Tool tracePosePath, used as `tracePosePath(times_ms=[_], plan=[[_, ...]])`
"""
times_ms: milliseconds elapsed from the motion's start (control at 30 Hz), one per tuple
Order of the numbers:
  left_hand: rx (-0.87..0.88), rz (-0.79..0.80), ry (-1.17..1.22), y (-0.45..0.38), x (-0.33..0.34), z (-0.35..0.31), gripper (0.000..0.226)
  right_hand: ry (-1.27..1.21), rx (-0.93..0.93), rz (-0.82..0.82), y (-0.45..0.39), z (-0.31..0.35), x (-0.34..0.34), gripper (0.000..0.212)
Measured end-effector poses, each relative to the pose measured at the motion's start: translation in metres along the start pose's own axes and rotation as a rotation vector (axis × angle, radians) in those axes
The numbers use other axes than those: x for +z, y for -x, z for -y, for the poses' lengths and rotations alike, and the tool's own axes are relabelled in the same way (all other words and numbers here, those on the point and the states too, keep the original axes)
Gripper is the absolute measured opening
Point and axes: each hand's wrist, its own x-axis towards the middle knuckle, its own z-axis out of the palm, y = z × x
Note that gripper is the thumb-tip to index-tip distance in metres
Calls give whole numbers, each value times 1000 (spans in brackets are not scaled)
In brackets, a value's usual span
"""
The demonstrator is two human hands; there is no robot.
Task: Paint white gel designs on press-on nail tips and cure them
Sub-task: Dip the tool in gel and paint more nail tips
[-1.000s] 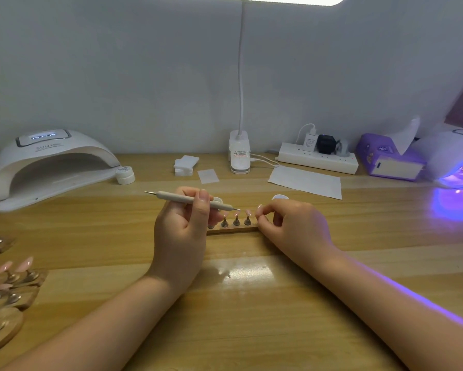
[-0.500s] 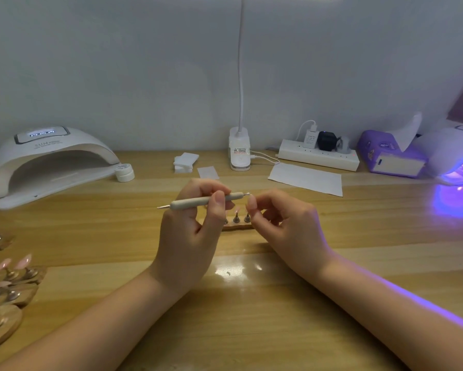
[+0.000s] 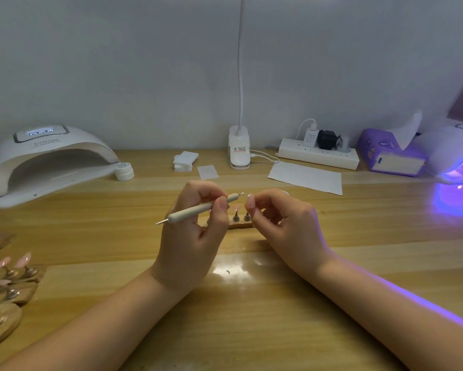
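- At the desk's left edge, an unlit curing lamp is seen, untouched.
- Left of centre, the dotting tool is gripped by the left hand, now raised with its tip turned toward the right hand.
- Behind the hands, nail tips are left on their wooden stand.
- Right of centre, the right hand, lifted off the stand, is curled empty near the tool's tip; wiping or adjusting it is probably intended before painting.

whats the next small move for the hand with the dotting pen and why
Probably bring the dotting pen tip down to a nail tip on the wooden holder. The left hand grips the pen above the holder, its tip pointing at the right hand, whose fingers are curled near it, so no tip is being painted yet.
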Motion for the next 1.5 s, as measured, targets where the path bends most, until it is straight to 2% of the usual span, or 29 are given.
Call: tracePosePath(times_ms=[200, 333, 633, 867, 1500], plan=[[-10, -13, 8, 0, 0, 3, 3, -11, 13, -14, -1, -1, 1, 5], [1, -21, 21, 0, 1, 2, 4, -70, 18, -12, -1, 0, -1, 9], [35, -16, 35, 3, 1, 0, 18, -111, 31, -20, -1, 1, -2, 10], [-23, 25, 68, 5, 4, -3, 14, -93, 14, -19, -2, 2, -2, 9], [-16, 52, 19, 5, 4, -6, 18, -85, -33, -25, -1, -3, -1, 9]])
